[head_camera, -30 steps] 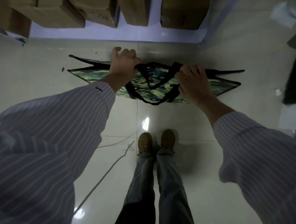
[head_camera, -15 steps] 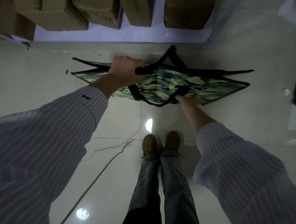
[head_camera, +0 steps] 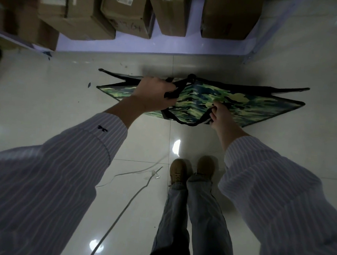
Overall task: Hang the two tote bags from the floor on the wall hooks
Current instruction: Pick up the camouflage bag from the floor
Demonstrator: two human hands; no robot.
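Note:
A green camouflage tote bag (head_camera: 243,104) with black trim lies flattened over the tiled floor ahead of my feet. My left hand (head_camera: 155,93) grips the far black handle strap at the bag's upper edge. My right hand (head_camera: 219,115) pinches the near black handle strap (head_camera: 185,122), which loops down below the bag's front edge. Only one tote bag is in sight, and no wall hooks appear in this view.
Several cardboard boxes (head_camera: 127,10) stand on a low pale platform (head_camera: 129,45) beyond the bag. A thin white cable (head_camera: 132,195) runs across the floor to the left of my brown shoes (head_camera: 178,171).
My right hand dropped from the bag's top edge to the near handle strap. The left hand closed around the far strap, and the camouflage side now faces up more fully.

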